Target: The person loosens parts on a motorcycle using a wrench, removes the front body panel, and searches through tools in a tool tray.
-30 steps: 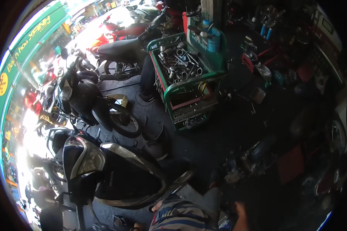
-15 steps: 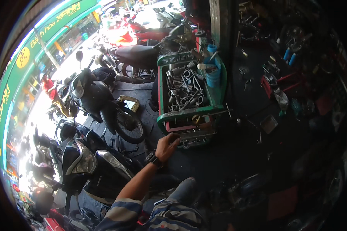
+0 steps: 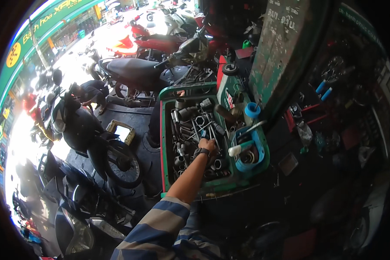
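My left hand (image 3: 207,145), with a dark watch on its wrist, reaches down into the tray of a green-and-red tool cart (image 3: 203,187). Its fingers are curled together among loose metal tools; whatever lies between them is hidden. Around the fingers lie combination wrenches (image 3: 213,132), a large ring-ended wrench (image 3: 201,121) and several sockets (image 3: 221,164). Just right of the hand stands a light-blue plastic container (image 3: 248,166), with a white-tipped handle (image 3: 235,151) resting over it. My right hand is out of the picture.
A worn, painted pillar (image 3: 277,56) rises beyond the cart's right side. Parked motorbikes (image 3: 91,132) crowd the left, near a yellowish tray (image 3: 122,131) on the floor. A person (image 3: 94,92) crouches behind one motorbike. A red stand (image 3: 307,119) is at right.
My left hand has moved forward from the cart's near edge into the tools in the tray. The view has shifted, so the cart appears closer and larger.
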`<action>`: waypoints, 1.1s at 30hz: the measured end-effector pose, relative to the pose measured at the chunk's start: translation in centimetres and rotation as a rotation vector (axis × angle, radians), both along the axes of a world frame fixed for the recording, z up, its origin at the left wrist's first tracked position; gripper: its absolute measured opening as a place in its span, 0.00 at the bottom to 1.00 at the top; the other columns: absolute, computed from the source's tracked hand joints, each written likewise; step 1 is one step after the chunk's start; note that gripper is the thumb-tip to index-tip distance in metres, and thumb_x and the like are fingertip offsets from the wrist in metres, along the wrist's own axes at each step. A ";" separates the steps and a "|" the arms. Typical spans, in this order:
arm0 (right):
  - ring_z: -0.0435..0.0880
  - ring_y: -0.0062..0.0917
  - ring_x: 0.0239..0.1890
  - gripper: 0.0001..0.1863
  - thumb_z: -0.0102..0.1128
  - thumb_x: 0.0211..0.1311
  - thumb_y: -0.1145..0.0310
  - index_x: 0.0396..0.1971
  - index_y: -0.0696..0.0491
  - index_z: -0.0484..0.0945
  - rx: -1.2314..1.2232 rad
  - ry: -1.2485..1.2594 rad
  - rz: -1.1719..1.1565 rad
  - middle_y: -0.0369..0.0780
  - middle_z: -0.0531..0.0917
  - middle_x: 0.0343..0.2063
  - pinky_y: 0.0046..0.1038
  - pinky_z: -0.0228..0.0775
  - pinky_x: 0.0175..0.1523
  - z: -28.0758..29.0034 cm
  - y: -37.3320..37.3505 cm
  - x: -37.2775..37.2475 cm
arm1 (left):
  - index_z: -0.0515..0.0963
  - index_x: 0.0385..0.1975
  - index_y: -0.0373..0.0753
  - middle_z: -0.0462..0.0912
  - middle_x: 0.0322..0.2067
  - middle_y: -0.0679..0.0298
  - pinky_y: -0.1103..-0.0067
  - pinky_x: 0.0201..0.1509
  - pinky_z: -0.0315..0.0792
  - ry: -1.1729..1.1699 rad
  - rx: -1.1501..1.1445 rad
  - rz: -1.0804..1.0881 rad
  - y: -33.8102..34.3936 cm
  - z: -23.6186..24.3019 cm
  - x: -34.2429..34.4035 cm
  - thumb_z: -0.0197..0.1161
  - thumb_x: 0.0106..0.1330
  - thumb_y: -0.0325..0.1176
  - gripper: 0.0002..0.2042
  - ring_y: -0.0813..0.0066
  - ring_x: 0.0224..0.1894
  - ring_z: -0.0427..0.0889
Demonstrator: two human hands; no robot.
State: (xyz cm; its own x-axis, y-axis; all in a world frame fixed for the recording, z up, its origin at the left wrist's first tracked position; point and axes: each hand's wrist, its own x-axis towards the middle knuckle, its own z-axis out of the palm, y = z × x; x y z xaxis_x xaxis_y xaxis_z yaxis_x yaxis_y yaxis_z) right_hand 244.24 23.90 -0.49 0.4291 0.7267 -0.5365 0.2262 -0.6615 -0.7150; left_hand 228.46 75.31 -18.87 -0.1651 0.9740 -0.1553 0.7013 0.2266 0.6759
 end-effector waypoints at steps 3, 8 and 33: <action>0.80 0.35 0.44 0.20 0.54 0.71 0.53 0.51 0.52 0.77 -0.064 -0.041 0.023 0.42 0.81 0.44 0.39 0.73 0.52 -0.6 3.0 0.4 | 0.84 0.32 0.32 0.84 0.23 0.64 0.70 0.30 0.75 -0.293 -0.056 0.071 0.9 -0.8 -0.7 0.68 0.65 0.45 0.18 0.68 0.23 0.81; 0.81 0.35 0.47 0.23 0.55 0.71 0.51 0.54 0.52 0.78 -0.186 -0.101 0.022 0.43 0.82 0.48 0.38 0.73 0.53 -2.5 5.1 3.7 | 0.81 0.29 0.38 0.75 0.19 0.72 0.83 0.24 0.64 -1.210 -0.445 -0.039 -5.7 17.8 -1.2 0.65 0.69 0.44 0.14 0.84 0.19 0.72; 0.84 0.44 0.45 0.15 0.60 0.68 0.61 0.48 0.54 0.83 0.610 -0.171 0.797 0.47 0.85 0.42 0.39 0.76 0.50 -2.6 24.8 1.8 | 0.79 0.50 0.31 0.85 0.39 0.61 0.82 0.39 0.74 -0.888 0.998 0.335 -23.7 39.5 -29.1 0.57 0.73 0.30 0.11 0.76 0.39 0.82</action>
State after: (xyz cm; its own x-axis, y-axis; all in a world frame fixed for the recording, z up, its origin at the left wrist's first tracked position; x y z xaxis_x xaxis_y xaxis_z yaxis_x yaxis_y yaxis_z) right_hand 246.02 48.70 -3.05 -0.2634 0.9637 0.0444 0.5722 0.1932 -0.7970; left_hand 199.33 51.60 20.67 -0.6254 0.6676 0.4040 -0.0391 -0.5439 0.8382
